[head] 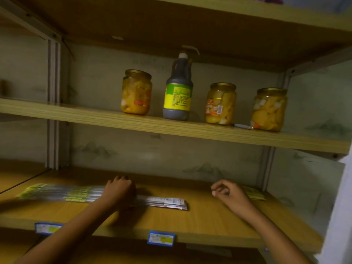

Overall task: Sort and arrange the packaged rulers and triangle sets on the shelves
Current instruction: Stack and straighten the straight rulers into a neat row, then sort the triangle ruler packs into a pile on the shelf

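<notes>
A stack of long packaged rulers [76, 194] lies flat along the lower wooden shelf [200, 221], from the far left to about the middle. My left hand [119, 189] rests on top of the stack near its middle, fingers curled down over the far edge. My right hand [226, 193] hovers above the shelf to the right with loosely curled fingers and nothing in it. Behind my right hand lies a small package with a yellow label [255, 193], partly hidden by the hand.
On the shelf above stand three glass jars of yellow preserved fruit [136, 92], [221, 103], [269, 109] and a dark sauce bottle [178, 88]. Blue price tags [161, 238], [47, 228] hang on the lower shelf's front edge. A metal upright [54, 103] stands at left.
</notes>
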{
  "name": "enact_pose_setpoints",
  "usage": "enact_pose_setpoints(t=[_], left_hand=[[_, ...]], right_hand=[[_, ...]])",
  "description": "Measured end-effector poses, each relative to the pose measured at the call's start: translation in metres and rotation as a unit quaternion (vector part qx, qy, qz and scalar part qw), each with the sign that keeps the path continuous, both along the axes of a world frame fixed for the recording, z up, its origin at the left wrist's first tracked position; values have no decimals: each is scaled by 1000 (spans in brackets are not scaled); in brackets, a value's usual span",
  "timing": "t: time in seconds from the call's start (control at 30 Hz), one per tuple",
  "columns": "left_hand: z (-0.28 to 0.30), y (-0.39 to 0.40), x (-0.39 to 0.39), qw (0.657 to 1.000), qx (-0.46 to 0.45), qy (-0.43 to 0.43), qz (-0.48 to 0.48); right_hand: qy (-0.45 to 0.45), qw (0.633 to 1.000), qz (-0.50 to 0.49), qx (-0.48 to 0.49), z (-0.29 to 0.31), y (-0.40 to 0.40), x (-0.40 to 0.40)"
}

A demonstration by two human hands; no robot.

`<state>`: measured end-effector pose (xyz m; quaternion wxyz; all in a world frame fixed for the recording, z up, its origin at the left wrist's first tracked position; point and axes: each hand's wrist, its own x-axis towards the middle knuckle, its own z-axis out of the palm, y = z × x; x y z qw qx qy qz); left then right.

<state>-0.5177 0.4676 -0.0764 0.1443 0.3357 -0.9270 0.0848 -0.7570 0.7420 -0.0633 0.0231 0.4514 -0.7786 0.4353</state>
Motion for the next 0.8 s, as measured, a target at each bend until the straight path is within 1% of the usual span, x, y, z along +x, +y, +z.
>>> enact_pose_setpoints(t=[0.1, 0.23, 0.33, 0.4, 0.47, 0.67, 0.8], left_hand=[[11, 9, -3, 998, 33, 39, -34], [30, 28, -24, 990, 78, 77, -94], [45, 58, -54, 979, 110, 85, -149], [50, 80, -80, 971, 143, 102, -159], [53, 99, -107, 963, 182, 114, -161], [52, 143, -157, 955, 209, 103, -184], [58, 156, -180, 952, 214, 110, -188]], right_hand=[[17, 1000, 2, 24, 1, 13, -15], [56, 994, -9, 91, 17, 34, -48], [123, 984, -23, 129, 33, 51, -81], [164, 974, -37, 154, 41, 65, -101], [184, 967, -49, 168, 43, 78, -117], [200, 945, -95, 240, 38, 92, -151], [172, 934, -110, 293, 37, 86, -169]])
